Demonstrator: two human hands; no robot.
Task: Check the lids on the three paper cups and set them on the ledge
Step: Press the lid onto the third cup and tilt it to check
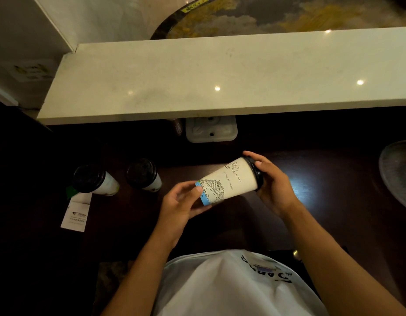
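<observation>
I hold a cream paper cup (229, 181) with line drawings and a blue base band on its side above the dark counter. My left hand (181, 201) grips its base end. My right hand (272, 179) curls round its black lid (256, 173). Two more paper cups with black lids stand upright at the left: one (94, 180) farther left, one (144, 174) beside it. The pale stone ledge (220, 74) runs across the view above, with nothing on it.
A white card (75, 213) lies on the dark counter (322, 201) below the left cup. A white plastic tray (211, 131) sits under the ledge's edge. A glass dish (398, 174) shows at the far right. My white shirt fills the bottom.
</observation>
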